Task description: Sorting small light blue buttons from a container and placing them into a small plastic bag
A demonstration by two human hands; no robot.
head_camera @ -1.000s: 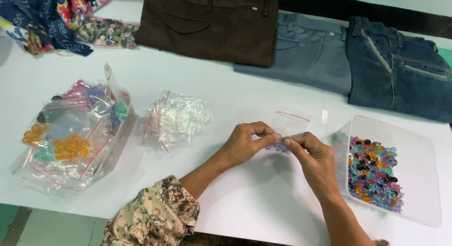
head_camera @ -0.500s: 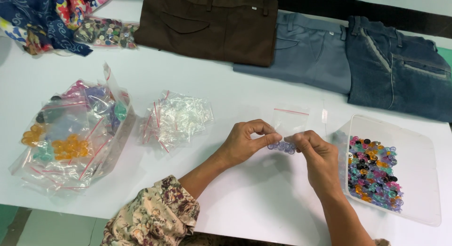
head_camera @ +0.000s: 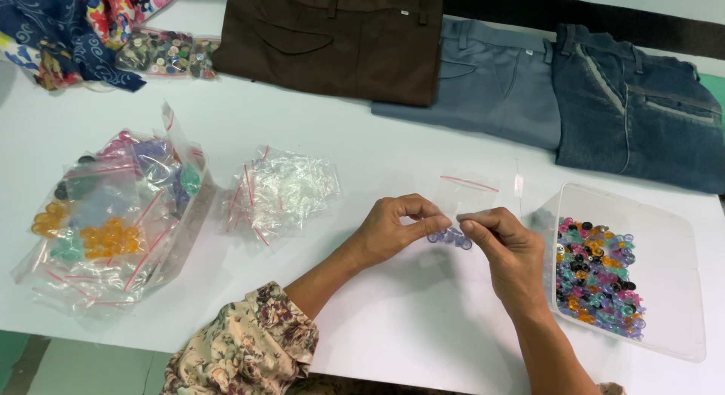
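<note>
Over the white worktop, both left hand and right hand pinching with narrowed fingers a small clear zip bag (bluish buttons inside), just left of the clear button tray.

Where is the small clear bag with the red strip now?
In the head view, the small clear bag is right of centre, between the left hand and right hand.

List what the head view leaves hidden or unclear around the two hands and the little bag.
- Small clear bag: its lower part sits behind both hands.
- Bluish buttons: too small and overlapped to count.
- Left hand and right hand: the grip's pinch points are covered by curled fingers.
- Clear tray: the buttons underneath its top layer are hidden.
</note>
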